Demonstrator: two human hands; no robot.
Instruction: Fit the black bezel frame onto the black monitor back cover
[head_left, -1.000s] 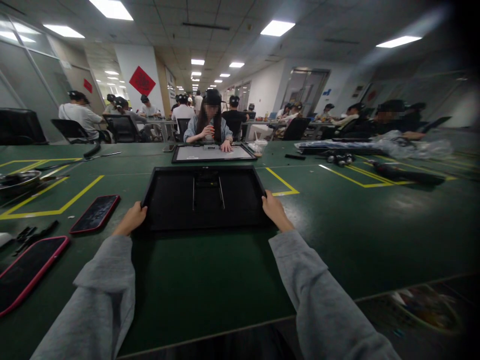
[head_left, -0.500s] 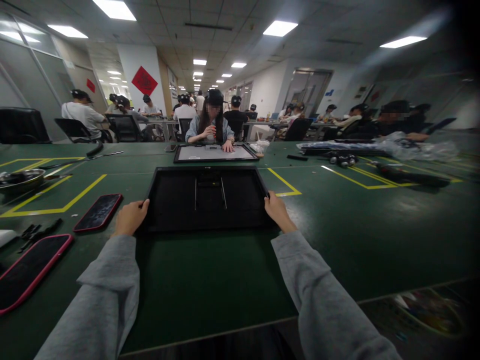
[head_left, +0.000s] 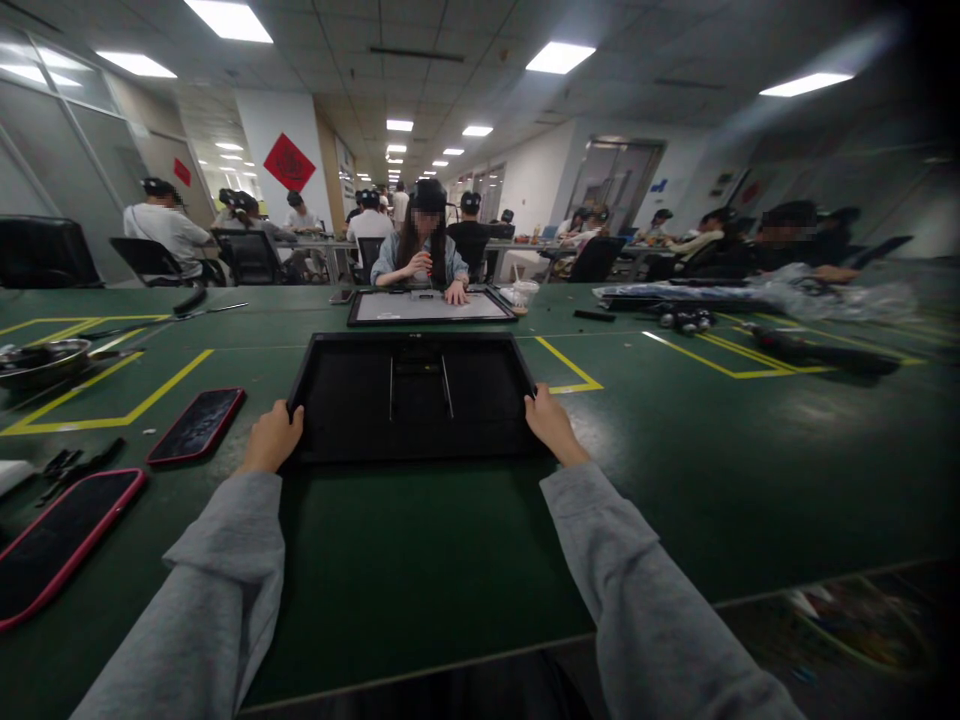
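Note:
A black rectangular panel [head_left: 352,400], like the back shell of a monitor, lies flat on the green table [head_left: 420,560] straight ahead. My left hand [head_left: 271,439] grips its near left edge with the fingers curled over the rim. On the near right edge my right hand [head_left: 550,424] holds it the same way. Both arms are in grey sleeves. Two thin metal bars run down the panel's middle.
Two phones in red cases [head_left: 196,425] [head_left: 56,540] lie at my left, with small black parts [head_left: 67,466] between them. A metal bowl [head_left: 37,360] sits far left. Across the table a person works at a white-faced panel [head_left: 429,306]. Dark parts and plastic wrap [head_left: 750,300] lie at the right.
My left hand has slid a little to the right along the panel's near edge. The panel and my right hand have hardly moved.

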